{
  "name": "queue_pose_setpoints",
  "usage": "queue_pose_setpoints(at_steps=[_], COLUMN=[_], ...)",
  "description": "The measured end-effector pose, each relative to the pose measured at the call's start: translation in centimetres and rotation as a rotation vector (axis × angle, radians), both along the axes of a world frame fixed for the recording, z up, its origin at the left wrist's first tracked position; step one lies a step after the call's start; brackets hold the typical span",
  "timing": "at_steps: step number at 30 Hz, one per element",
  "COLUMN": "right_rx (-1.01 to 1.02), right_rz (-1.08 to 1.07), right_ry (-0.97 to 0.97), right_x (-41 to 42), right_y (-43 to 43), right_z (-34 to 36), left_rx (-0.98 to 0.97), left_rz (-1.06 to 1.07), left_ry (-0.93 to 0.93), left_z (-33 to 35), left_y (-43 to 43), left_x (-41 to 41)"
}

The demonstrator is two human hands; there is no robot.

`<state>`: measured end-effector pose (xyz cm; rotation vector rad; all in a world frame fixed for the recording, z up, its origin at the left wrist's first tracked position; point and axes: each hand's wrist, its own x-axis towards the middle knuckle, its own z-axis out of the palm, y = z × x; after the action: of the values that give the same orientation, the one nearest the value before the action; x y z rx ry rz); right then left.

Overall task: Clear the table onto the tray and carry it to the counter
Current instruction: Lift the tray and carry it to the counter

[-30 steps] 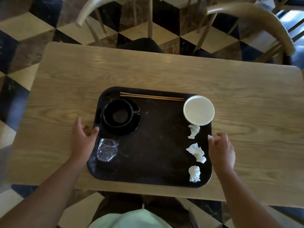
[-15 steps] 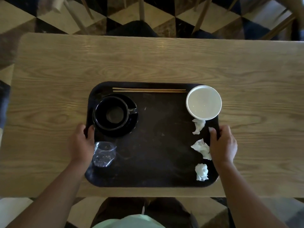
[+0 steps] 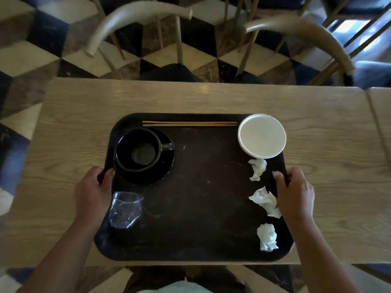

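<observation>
A black tray (image 3: 201, 208) lies near the front edge of the wooden table (image 3: 84, 123). On it are a black cup (image 3: 137, 152) on a black saucer, a pair of chopsticks (image 3: 190, 123), a white bowl (image 3: 262, 136), a crumpled clear plastic cup (image 3: 124, 210) and three crumpled white napkins (image 3: 258, 169) down the right side. My left hand (image 3: 93, 193) grips the tray's left rim. My right hand (image 3: 295, 193) grips the right rim, thumb on top.
Two wooden chairs (image 3: 135, 20) with curved backs stand behind the table's far edge. A second table (image 3: 380, 123) joins on the right. The floor (image 3: 31, 49) is chequered tile. My lap shows below the near edge.
Both hands went from resting beside the tray to closing on its left and right rims. The tray looks larger and nearer in view now; the camera has shifted.
</observation>
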<state>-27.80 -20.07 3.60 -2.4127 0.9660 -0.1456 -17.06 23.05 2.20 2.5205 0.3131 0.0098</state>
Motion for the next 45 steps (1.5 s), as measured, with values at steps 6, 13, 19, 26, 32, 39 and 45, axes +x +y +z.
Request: queue_pose_setpoints(at_steps=[6, 13, 19, 26, 32, 39, 45], right_rx=[-0.045, -0.071, -0.101, -0.105, -0.033, 0.033, 0.036], right_rz=[0.075, 0.127, 0.151, 0.230, 0.395, 0.593, 0.803], right_ry=[-0.038, -0.086, -0.100, -0.128, -0.117, -0.071, -0.038], right_x=[1.0, 2.7, 4.1, 4.6, 5.9, 7.6, 9.1], right_y=[-1.1, -2.6, -3.3, -2.8, 0.3, 6.7, 15.4], right_z=[7.2, 14.4, 18.6, 19.8, 19.9, 19.0, 19.8], left_rx=[0.001, 0.025, 0.061, 0.038, 0.041, 0.093, 0.075], left_rz=[-0.030, -0.024, -0.016, 0.091, 0.252, 0.529, 0.719], left_ry=[-0.042, -0.107, -0.175, -0.160, -0.150, -0.066, -0.082], left_z=[6.8, 13.7, 17.4, 18.5, 18.1, 18.0, 17.3], left_y=[-0.5, -1.3, -0.9, -0.4, 2.4, 6.6, 12.2], left_x=[0.9, 1.6, 2.0, -0.6, -6.7, -15.6, -23.1])
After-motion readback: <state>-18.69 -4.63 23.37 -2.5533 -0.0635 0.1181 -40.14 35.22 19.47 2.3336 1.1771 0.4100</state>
